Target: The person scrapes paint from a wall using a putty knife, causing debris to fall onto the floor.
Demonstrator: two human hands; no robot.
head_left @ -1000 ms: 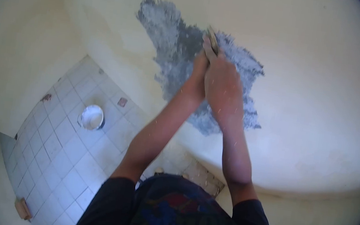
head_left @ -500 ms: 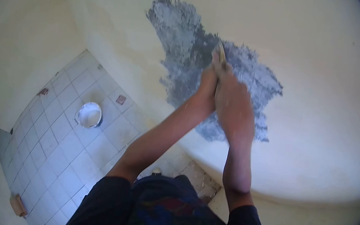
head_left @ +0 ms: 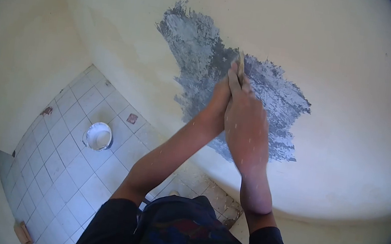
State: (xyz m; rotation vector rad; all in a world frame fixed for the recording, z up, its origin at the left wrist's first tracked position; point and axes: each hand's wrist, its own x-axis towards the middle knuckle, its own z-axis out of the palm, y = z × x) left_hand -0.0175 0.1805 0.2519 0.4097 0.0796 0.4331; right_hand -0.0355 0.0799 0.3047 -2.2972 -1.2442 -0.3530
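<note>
On grey patch (head_left: 201, 48): R hand (head_left: 246, 124) w/ tool (head_left: 240, 60), L hand (head_left: 218, 102) alongside

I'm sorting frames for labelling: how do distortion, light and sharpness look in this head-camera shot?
Head view: heavy fisheye, black corners, the cream wall bowing; head view: soft even daylight, no glare; head view: left hand and right hand slightly soft, the tool above them hard to read, grey patch and white bucket clear.
</note>
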